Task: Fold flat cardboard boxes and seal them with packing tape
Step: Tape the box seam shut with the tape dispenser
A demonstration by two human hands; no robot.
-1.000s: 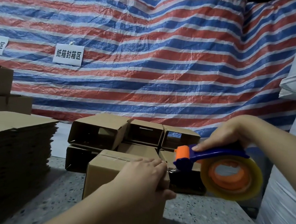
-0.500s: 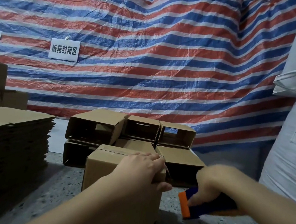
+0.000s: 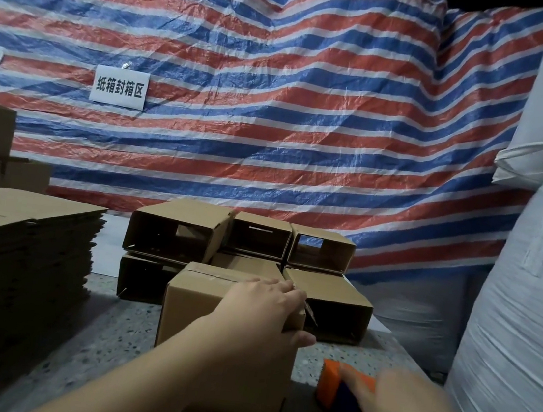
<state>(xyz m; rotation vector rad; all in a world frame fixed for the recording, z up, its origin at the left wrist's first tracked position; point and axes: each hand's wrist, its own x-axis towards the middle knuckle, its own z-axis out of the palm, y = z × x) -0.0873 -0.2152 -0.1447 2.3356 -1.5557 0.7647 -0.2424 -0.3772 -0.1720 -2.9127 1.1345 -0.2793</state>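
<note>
A folded cardboard box (image 3: 195, 303) stands on the speckled table (image 3: 130, 322) in front of me, a strip of clear tape along its top seam. My left hand (image 3: 263, 308) grips its top right corner, fingers over the top and thumb on the right side. My right hand (image 3: 398, 409) lies over the blue and orange tape dispenser (image 3: 331, 383) low on the table to the box's right. The hand hides most of the dispenser, and its fingers look blurred.
Several folded open-ended boxes (image 3: 251, 241) are stacked behind the box. A tall stack of flat cardboard (image 3: 17, 241) fills the left side. A white bulk sack (image 3: 523, 325) stands at the right. A striped tarp (image 3: 276, 102) with white signs hangs behind.
My right hand has brought the tape dispenser down from beside the box's top to the table at the right. The left hand has stayed on the box's corner.
</note>
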